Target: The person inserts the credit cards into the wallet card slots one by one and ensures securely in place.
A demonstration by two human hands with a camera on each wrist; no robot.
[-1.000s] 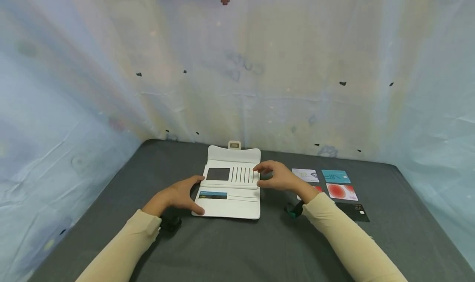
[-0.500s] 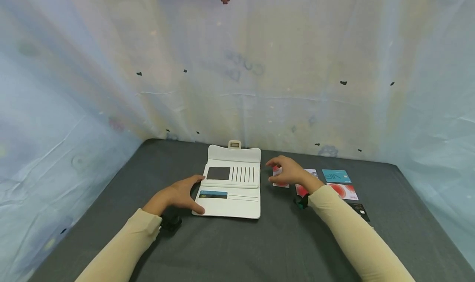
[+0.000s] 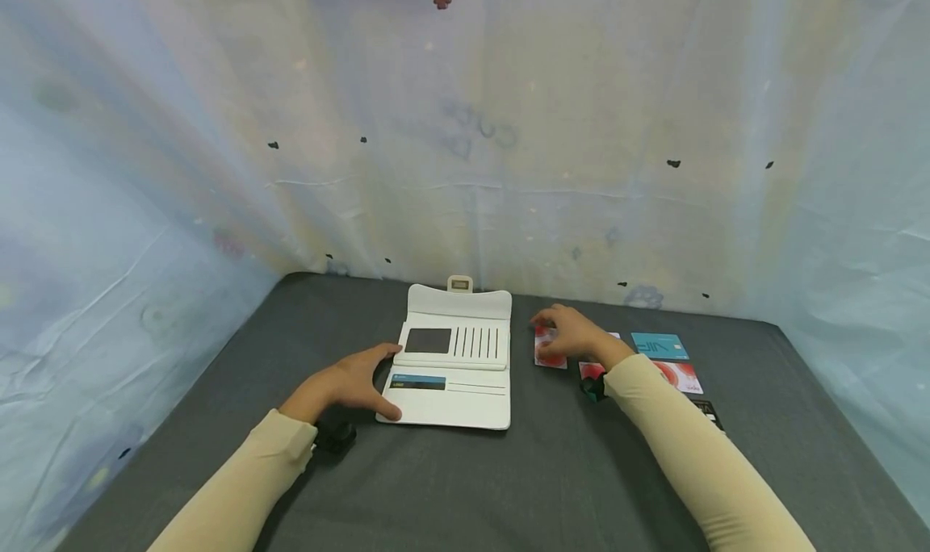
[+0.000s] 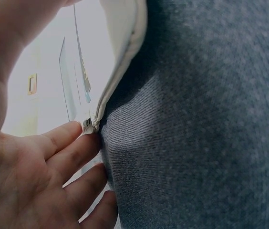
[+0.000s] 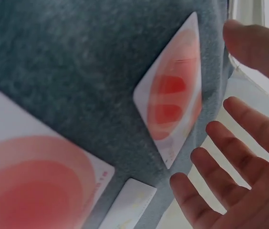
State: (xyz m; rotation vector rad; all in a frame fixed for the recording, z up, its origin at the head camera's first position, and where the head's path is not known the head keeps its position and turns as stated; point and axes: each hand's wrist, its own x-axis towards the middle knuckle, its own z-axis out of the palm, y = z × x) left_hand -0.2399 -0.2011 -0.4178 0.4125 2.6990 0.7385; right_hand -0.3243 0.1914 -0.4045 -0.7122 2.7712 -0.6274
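Observation:
A white wallet [image 3: 450, 407] lies unfolded on the dark cloth, a blue and black card [image 3: 417, 382] in its lower slot. My left hand [image 3: 351, 381] rests on its left edge, thumb on the lower corner and fingers at the side; the left wrist view shows the fingertips at the wallet's seam [image 4: 120, 71]. To the right of the wallet, my right hand [image 3: 577, 334] hovers over a red and white card [image 3: 550, 360], fingers apart. In the right wrist view that card [image 5: 175, 90] lies flat on the cloth, with nothing between thumb and fingers.
Farther right lie a teal card [image 3: 659, 345], another red and white card [image 3: 679, 376] and a black card [image 3: 708, 411] partly under the sleeve. Another red card [image 3: 590, 370] and a pale one are partly hidden by the right wrist. A patterned curtain [image 3: 508, 132] hangs behind the table.
My right hand has moved from the wallet's card slots rightward to above the nearest red and white card. My left hand and the wallet have stayed in place.

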